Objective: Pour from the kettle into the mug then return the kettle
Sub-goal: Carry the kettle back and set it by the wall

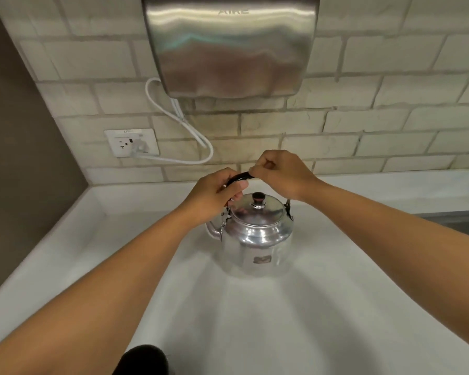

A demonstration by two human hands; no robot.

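While the steel kettle (255, 239) stands upright on the white worktop (322, 307), both hands curl round its black handle (240, 176): the left hand (214, 197) above the spout side, the right hand (282, 173) closed at the top.

1. One kettle (255, 234) is seen on the counter (309, 320).
2. Two hands are seen: the left hand (214, 196) and the right hand (282, 171).
3. One hand dryer (228, 44) is mounted on the far wall.
4. One socket (132, 142) and one white cable (179, 117) are counted, far left.
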